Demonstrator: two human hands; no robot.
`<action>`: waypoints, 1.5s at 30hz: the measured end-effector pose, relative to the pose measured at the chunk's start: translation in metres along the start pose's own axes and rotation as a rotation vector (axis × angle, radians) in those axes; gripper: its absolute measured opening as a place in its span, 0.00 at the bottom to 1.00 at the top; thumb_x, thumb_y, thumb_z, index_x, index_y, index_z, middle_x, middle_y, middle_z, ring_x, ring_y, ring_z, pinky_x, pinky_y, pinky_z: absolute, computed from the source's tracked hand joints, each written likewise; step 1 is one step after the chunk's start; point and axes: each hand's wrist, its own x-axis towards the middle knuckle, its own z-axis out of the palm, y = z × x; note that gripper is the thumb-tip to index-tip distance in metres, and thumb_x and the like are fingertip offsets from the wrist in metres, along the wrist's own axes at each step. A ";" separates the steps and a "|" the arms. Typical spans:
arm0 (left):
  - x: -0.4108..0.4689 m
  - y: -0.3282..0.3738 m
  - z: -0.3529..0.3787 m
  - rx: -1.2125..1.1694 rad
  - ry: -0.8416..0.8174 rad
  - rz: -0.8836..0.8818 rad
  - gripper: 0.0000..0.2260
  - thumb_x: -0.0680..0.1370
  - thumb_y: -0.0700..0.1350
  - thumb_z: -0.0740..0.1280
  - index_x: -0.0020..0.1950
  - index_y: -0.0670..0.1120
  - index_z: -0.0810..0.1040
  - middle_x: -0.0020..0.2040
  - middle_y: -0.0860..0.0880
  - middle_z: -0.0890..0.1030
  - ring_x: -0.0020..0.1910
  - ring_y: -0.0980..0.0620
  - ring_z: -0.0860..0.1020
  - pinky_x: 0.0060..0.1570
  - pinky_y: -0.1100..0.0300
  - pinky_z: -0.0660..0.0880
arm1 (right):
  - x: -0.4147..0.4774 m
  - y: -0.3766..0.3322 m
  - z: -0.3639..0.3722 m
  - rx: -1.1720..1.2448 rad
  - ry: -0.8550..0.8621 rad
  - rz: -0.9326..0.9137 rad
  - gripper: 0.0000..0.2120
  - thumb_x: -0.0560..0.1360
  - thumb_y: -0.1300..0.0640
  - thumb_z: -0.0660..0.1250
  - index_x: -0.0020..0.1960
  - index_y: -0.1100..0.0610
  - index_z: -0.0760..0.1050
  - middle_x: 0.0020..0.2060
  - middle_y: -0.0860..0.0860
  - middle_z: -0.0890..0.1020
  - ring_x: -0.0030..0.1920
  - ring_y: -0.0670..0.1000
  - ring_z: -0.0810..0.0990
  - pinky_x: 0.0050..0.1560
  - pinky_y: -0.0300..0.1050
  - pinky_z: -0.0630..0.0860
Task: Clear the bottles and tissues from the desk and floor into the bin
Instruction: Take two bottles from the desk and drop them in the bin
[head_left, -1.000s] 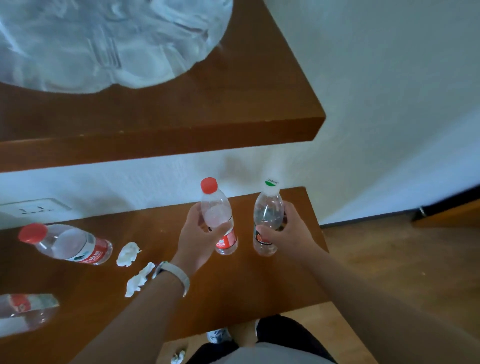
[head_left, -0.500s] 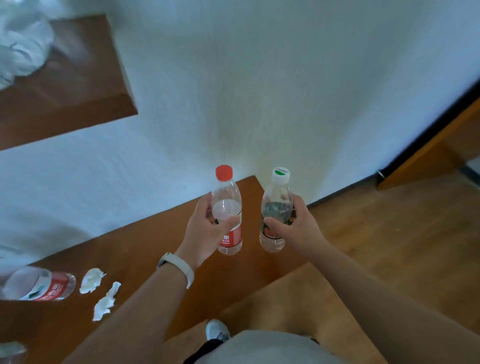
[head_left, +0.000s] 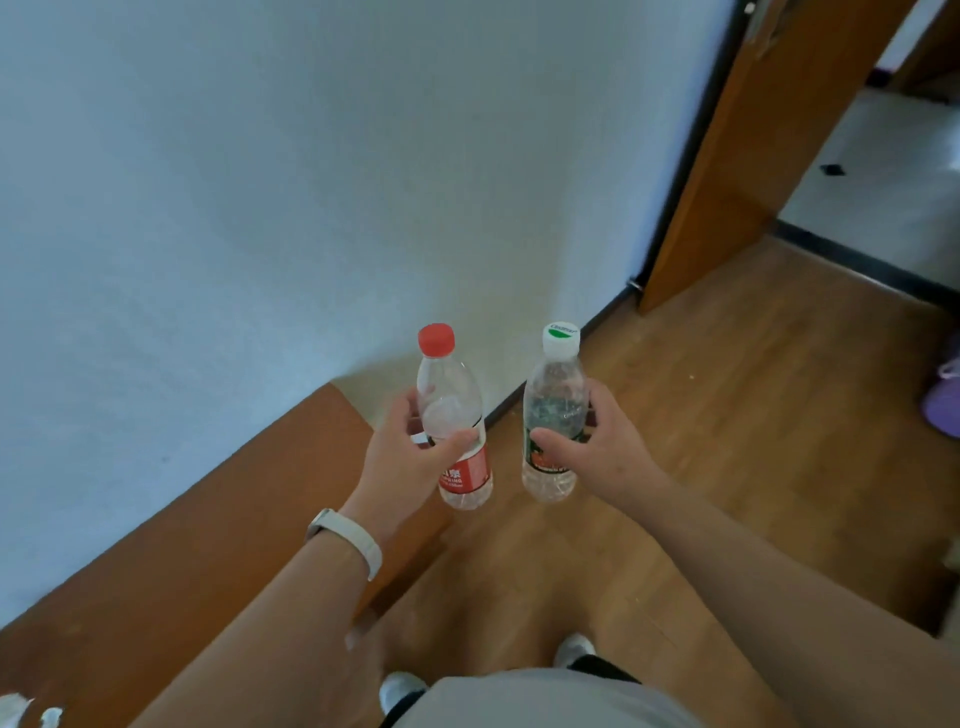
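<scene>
A person stands over a wooden floor (head_left: 701, 467), light shoes (head_left: 574, 649) showing just below the forearms, with both arms stretched forward and a clear plastic bottle gripped in each hand. Compared with half a second ago, the view has swung to the right: the desk (head_left: 171, 545) that lay under the hands now sits to the left of and below the left hand, the wall shelf has dropped out of sight, and the bottles hang over the floor rather than the desktop. Only two scraps of white tissue (head_left: 31, 714) remain visible, far down at the left desk edge, well apart from the left hand.

The left hand (head_left: 410, 457), a pale wristband (head_left: 348, 540) behind it, is closed around the red-capped bottle (head_left: 452, 415), whose red label carries white lettering too blurred to read. Just beside it, apart and not touching, the right hand (head_left: 597, 452) is wrapped around the white-capped bottle (head_left: 553, 410); its cap bears a green mark and small writing that cannot be made out, and its label is dark with a red band. Both bottles are upright and capped, and look nearly empty.

Beyond the hands rise a white wall (head_left: 311, 182) and, to the far right, an open wooden door (head_left: 737, 156). A purple object (head_left: 943, 405) lies at the right edge. No bin is in view.
</scene>
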 end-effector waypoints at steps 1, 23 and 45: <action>0.004 0.009 0.016 0.006 -0.021 0.009 0.26 0.72 0.52 0.75 0.67 0.52 0.69 0.59 0.56 0.78 0.55 0.56 0.78 0.55 0.56 0.77 | -0.002 0.007 -0.016 0.008 0.023 0.003 0.25 0.70 0.49 0.75 0.61 0.42 0.65 0.53 0.39 0.76 0.51 0.38 0.76 0.45 0.31 0.72; 0.132 0.121 0.229 0.056 -0.562 0.275 0.21 0.72 0.49 0.76 0.60 0.56 0.71 0.54 0.58 0.79 0.52 0.58 0.79 0.48 0.65 0.76 | 0.016 0.091 -0.195 0.206 0.616 0.270 0.21 0.68 0.49 0.76 0.53 0.35 0.68 0.50 0.40 0.79 0.51 0.41 0.80 0.53 0.44 0.77; 0.316 0.193 0.403 0.007 -1.013 0.322 0.28 0.65 0.59 0.76 0.63 0.56 0.72 0.56 0.57 0.80 0.57 0.52 0.79 0.56 0.50 0.80 | 0.123 0.112 -0.316 0.105 0.981 0.515 0.28 0.62 0.41 0.75 0.59 0.39 0.67 0.52 0.41 0.78 0.52 0.44 0.79 0.54 0.50 0.79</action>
